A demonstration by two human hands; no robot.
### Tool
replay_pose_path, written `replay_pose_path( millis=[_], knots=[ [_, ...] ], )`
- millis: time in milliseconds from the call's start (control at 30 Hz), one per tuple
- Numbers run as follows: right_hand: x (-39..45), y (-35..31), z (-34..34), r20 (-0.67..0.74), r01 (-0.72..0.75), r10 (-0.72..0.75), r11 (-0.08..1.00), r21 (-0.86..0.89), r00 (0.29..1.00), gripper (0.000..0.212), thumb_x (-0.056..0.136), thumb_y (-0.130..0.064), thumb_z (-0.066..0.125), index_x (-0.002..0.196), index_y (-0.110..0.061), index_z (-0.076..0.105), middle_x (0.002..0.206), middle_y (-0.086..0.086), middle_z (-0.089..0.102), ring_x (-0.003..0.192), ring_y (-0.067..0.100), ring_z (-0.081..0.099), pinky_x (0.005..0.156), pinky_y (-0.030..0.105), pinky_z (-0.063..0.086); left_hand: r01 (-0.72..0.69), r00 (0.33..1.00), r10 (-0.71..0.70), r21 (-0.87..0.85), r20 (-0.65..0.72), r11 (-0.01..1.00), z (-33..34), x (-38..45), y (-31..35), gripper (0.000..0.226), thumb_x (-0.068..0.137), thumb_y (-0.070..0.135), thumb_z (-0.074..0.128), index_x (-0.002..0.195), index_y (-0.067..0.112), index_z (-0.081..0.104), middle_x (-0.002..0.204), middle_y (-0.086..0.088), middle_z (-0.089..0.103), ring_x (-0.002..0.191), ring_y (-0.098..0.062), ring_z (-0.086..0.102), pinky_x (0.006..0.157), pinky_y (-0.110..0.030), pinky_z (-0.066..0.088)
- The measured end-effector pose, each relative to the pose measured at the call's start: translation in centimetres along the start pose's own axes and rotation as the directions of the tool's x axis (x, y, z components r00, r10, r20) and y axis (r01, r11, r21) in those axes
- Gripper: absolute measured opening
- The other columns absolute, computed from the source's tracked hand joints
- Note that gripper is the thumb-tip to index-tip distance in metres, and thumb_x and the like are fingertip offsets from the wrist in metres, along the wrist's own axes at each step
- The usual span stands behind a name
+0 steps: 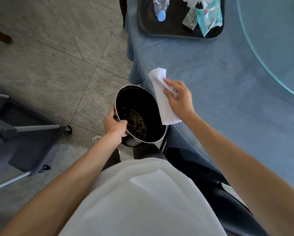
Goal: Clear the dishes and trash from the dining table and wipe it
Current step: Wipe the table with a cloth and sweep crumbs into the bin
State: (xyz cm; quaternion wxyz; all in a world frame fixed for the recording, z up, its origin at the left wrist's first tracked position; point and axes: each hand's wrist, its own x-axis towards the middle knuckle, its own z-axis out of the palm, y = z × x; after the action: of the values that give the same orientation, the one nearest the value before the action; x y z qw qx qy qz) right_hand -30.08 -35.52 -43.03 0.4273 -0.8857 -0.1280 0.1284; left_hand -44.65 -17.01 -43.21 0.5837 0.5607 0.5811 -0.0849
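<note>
Table (228, 99), round and blue-clothed, fills our two o'clock. Round black metal bin (141, 114), rigid and light, hangs at its edge; our left hand (114, 124) grips its rim. Our right hand (179, 97) pinches a limp white paper towel (161, 97), best bunched.

Dining table (228, 92) — covered in a blue cloth, a glass turntable (279, 48) at its far right. White paper towel (161, 99) — creased, draped over the table's near edge and pinched by the right hand. Black round bin (141, 114) — metal-rimmed, tilted, held just beside the edge, brownish crumbs inside. Black tray (175, 29) — on the cloth farther back, carrying a crushed clear bottle (160, 7) with blue cap and crumpled wrappers (207, 19).
</note>
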Motion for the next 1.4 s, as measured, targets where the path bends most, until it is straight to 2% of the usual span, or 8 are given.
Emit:
replay_pose_path(
  millis=[167,467,633,867,967,1100,1267,1400],
  knots=[
    [2.3,1.3,-3.2,-0.052,-0.205,0.209,0.976,0.071,0.977,0.039,0.099,-0.028,0.064,0.137,-0.037,0.065,0.12,-0.007,0.068,0.095,0.011,0.062,0.083,0.013,0.044,0.001,1.0,-0.001,-0.003,0.01,1.0,-0.7,0.5,0.2,0.076,0.087,-0.012,0.057,0.142,0.041,0.05,0.126,0.003,0.058,0.106,-0.026,0.059,0.058,-0.039,0.061],
    [2.9,3.6,-5.0,-0.036,-0.303,0.301,0.951,-0.061,0.953,0.037,0.103,-0.028,0.056,0.139,-0.027,0.064,0.106,-0.008,0.068,0.094,0.012,0.062,0.083,0.023,0.047,-0.03,1.0,0.03,0.062,0.004,0.998,-1.8,1.1,0.5,0.082,0.088,-0.009,0.059,0.151,0.041,0.04,0.136,0.004,0.053,0.111,-0.024,0.058,0.058,-0.038,0.061],
    [2.9,4.2,-4.7,-0.077,-0.345,0.337,0.929,-0.134,0.938,0.044,0.101,-0.03,0.059,0.143,-0.019,0.057,0.127,0.004,0.069,0.115,0.021,0.063,0.094,0.028,0.044,-0.032,0.999,0.031,0.077,0.016,0.997,-2.2,1.7,0.4,0.083,0.089,-0.009,0.059,0.151,0.042,0.038,0.129,0.007,0.05,0.108,-0.022,0.058,0.062,-0.038,0.061],
    [0.1,-0.2,-0.3,-0.203,-0.08,0.013,0.941,-0.328,0.979,0.052,0.098,-0.035,0.058,0.147,-0.017,0.05,0.145,0.004,0.054,0.13,0.028,0.051,0.1,0.036,0.045,-0.039,0.998,0.035,0.075,0.057,0.996,-3.9,3.2,-0.4,0.085,0.088,-0.011,0.058,0.15,0.044,0.039,0.126,0.013,0.05,0.111,-0.02,0.057,0.058,-0.036,0.06],
    [-1.8,-1.8,3.3,-0.061,0.051,-0.071,0.961,-0.27,0.996,0.053,0.099,-0.037,0.059,0.148,-0.021,0.048,0.145,0.0,0.056,0.13,0.022,0.054,0.103,0.035,0.048,-0.024,0.998,0.022,0.046,0.057,0.999,-5.2,4.1,-1.1,0.086,0.086,-0.012,0.058,0.147,0.047,0.042,0.135,0.01,0.053,0.116,-0.025,0.061,0.065,-0.043,0.064],
    [-4.3,-2.3,8.1,0.167,0.068,-0.025,0.963,-0.26,0.986,0.059,0.1,-0.042,0.058,0.155,-0.028,0.04,0.155,-0.002,0.049,0.133,0.021,0.056,0.099,0.044,0.057,-0.006,0.998,0.005,0.019,0.062,1.0,-7.0,5.7,-1.7,0.081,0.087,-0.01,0.057,0.148,0.041,0.043,0.123,0.016,0.053,0.112,-0.021,0.062,0.056,-0.031,0.06],
    [-6.0,-0.8,13.3,0.271,-0.183,0.278,0.926,-0.329,0.921,0.068,0.099,-0.035,0.062,0.159,-0.021,0.032,0.159,0.007,0.042,0.144,0.026,0.044,0.112,0.043,0.043,0.028,0.997,-0.028,0.001,0.066,1.0,-9.7,8.8,-3.0,0.079,0.087,-0.01,0.057,0.146,0.042,0.046,0.127,0.013,0.053,0.112,-0.024,0.062,0.065,-0.046,0.064],
    [-6.0,0.5,16.7,0.316,-0.327,0.393,0.914,-0.241,0.864,0.053,0.099,-0.018,0.061,0.15,-0.015,0.048,0.132,0.004,0.065,0.11,0.019,0.067,0.099,0.043,0.056,-0.015,0.998,0.012,0.042,0.066,0.999,-11.7,11.6,-4.4,0.076,0.084,-0.006,0.062,0.142,0.041,0.05,0.117,0.021,0.057,0.113,-0.019,0.063,0.076,-0.047,0.064]
  ],
)
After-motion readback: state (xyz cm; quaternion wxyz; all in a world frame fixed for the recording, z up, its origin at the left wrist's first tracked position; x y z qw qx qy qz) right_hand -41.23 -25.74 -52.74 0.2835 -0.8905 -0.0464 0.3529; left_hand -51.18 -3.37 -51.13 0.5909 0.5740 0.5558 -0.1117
